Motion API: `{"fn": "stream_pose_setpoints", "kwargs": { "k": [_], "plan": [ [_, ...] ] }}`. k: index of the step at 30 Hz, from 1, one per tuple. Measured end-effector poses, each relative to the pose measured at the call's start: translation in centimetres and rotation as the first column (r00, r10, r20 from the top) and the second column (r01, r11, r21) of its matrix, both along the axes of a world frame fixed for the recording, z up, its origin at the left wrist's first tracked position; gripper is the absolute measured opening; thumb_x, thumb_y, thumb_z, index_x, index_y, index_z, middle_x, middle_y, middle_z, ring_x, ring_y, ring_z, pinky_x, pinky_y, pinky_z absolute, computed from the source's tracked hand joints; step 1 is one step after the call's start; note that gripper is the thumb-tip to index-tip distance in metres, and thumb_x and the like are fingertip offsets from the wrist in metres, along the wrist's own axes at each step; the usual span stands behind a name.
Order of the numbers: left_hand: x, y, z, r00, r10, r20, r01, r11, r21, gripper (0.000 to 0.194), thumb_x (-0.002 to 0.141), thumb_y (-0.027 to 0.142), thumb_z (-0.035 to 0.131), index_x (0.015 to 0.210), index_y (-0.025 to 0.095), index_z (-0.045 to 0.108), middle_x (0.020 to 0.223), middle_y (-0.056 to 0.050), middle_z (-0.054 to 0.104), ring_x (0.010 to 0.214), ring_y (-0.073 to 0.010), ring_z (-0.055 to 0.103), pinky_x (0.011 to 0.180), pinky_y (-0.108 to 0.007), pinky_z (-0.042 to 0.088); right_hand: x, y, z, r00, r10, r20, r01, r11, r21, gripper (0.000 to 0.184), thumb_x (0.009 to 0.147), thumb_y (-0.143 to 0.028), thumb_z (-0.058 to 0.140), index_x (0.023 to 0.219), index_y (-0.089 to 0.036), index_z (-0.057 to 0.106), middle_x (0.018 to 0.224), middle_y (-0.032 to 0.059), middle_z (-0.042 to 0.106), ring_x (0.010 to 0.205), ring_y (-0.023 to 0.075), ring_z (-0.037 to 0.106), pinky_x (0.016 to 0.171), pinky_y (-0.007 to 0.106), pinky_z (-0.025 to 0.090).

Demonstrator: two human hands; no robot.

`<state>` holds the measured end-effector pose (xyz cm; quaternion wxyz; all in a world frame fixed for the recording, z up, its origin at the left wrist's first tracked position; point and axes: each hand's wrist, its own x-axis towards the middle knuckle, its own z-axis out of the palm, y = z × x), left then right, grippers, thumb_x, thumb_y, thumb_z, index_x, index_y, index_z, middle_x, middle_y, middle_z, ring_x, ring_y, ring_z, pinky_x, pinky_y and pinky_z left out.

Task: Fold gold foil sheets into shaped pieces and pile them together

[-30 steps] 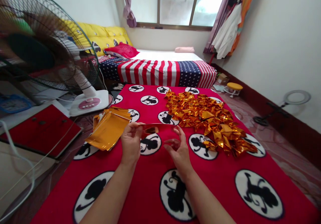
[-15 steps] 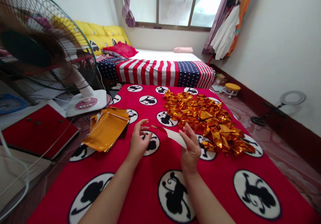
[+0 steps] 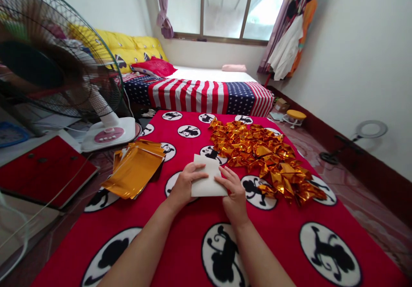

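1. Two hands are shown in the head view, the left hand point(image 3: 184, 185) and the right hand point(image 3: 235, 195), with one pale-faced sheet point(image 3: 206, 185) held between them above the red-covered worktop point(image 3: 273, 244).
2. The sheet is touched by both hands, so neither can be called nearer; its left part is covered by the left fingers, its right edge by the right ones.
3. Its near edge is set crosswise, from one hand toward the other. Its long axis cannot be told with certainty, as the sides are partly hidden.
4. Both hands are partly closed, with fingers laid over the pale face; the thumbs are not clearly shown. Whether the sheet is rested on the cloth or lifted cannot be told.
5. A stack of gold sheets point(image 3: 135, 171) is placed beyond and left of the left hand; folded gold pieces point(image 3: 257, 147) are spread beyond and right of the right hand, apart from it.
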<state>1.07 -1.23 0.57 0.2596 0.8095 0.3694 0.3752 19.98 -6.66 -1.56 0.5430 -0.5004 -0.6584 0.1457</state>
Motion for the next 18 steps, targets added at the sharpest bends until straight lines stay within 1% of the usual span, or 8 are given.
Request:
{"fn": "stream_pose_setpoints", "kwargs": {
  "k": [3,6,8,10,12,14,16,18],
  "plan": [
    [-0.8,-0.5,-1.0,0.976,-0.107,-0.187,0.100,0.994,-0.049,0.043,0.074,0.018,0.069,0.116,0.027,0.071,0.137,-0.010,0.059,0.128,-0.0302,0.050,0.113,-0.051,0.033,-0.1,0.2,-0.3,0.999,0.035,0.005,-0.035,0.997,-0.062,0.069,0.058,0.007,0.043,0.109,-0.029,0.073,0.124,0.0027,0.068,0.124,0.0243,0.053,0.107,0.050,0.041],
    [-1.5,-0.8,-0.7,0.926,-0.192,-0.325,0.155,0.978,-0.137,0.059,0.076,0.027,0.071,0.133,0.035,0.058,0.151,-0.005,0.045,0.137,-0.0339,0.041,0.116,-0.058,0.022,-0.1,0.1,-0.5,0.996,0.090,-0.006,-0.090,0.985,-0.149,0.048,0.071,0.000,0.052,0.103,-0.027,0.075,0.107,0.0047,0.073,0.107,0.0235,0.062,0.097,0.041,0.048],
    [-1.8,-0.7,-0.2,0.918,-0.221,-0.330,0.168,0.969,-0.180,0.049,0.080,0.032,0.068,0.129,0.036,0.062,0.151,-0.003,0.045,0.137,-0.0334,0.041,0.116,-0.056,0.021,-0.2,-0.2,-0.5,0.995,0.093,-0.029,-0.097,0.970,-0.222,0.027,0.082,-0.013,0.057,0.097,-0.026,0.076,0.094,0.0049,0.074,0.090,0.0213,0.066,0.084,0.035,0.051],
    [-1.9,-0.5,0.2,0.937,-0.239,-0.255,0.189,0.960,-0.206,0.029,0.086,0.033,0.061,0.113,0.029,0.073,0.138,-0.004,0.059,0.126,-0.0291,0.053,0.114,-0.046,0.030,-0.2,-0.3,-0.5,0.995,0.071,-0.069,-0.087,0.956,-0.279,0.020,0.089,-0.026,0.057,0.095,-0.025,0.076,0.086,0.0040,0.073,0.079,0.0195,0.065,0.074,0.030,0.050],
    [-1.9,-0.1,0.1,0.972,-0.192,-0.136,0.157,0.960,-0.232,0.029,0.090,0.037,0.054,0.094,0.020,0.078,0.110,-0.008,0.074,0.101,-0.0234,0.065,0.097,-0.034,0.045,-0.3,-0.1,-0.4,0.994,0.036,-0.103,-0.065,0.951,-0.302,0.020,0.090,-0.031,0.056,0.092,-0.025,0.075,0.082,0.0028,0.072,0.076,0.0187,0.065,0.071,0.028,0.049],
    [-1.6,0.1,-0.3,0.997,-0.053,-0.056,0.037,0.965,-0.261,0.036,0.091,0.040,0.052,0.080,0.016,0.077,0.085,-0.006,0.075,0.080,-0.0192,0.067,0.076,-0.026,0.049,-0.5,0.5,-0.2,0.995,-0.031,-0.091,0.002,0.953,-0.304,0.018,0.088,-0.031,0.058,0.087,-0.024,0.074,0.085,0.0027,0.071,0.075,0.0181,0.064,0.070,0.027,0.048],
    [-1.3,0.2,-0.8,0.996,0.081,-0.041,-0.089,0.959,-0.269,0.033,0.088,0.038,0.055,0.077,0.015,0.076,0.078,-0.004,0.074,0.074,-0.0179,0.066,0.069,-0.025,0.047,-0.8,1.3,0.1,0.992,-0.129,-0.014,0.118,0.943,-0.310,0.013,0.084,-0.030,0.062,0.081,-0.021,0.072,0.097,0.0046,0.069,0.074,0.0167,0.063,0.068,0.027,0.047],
    [-0.9,0.1,-1.1,0.988,0.148,-0.044,-0.155,0.954,-0.257,0.027,0.085,0.035,0.059,0.077,0.016,0.076,0.078,-0.003,0.074,0.075,-0.0179,0.066,0.070,-0.025,0.046,-1.1,2.2,0.6,0.965,-0.239,0.107,0.261,0.901,-0.345,0.011,0.078,-0.030,0.067,0.083,-0.020,0.070,0.107,0.0058,0.066,0.070,0.0156,0.062,0.066,0.028,0.046]
  ]
}}
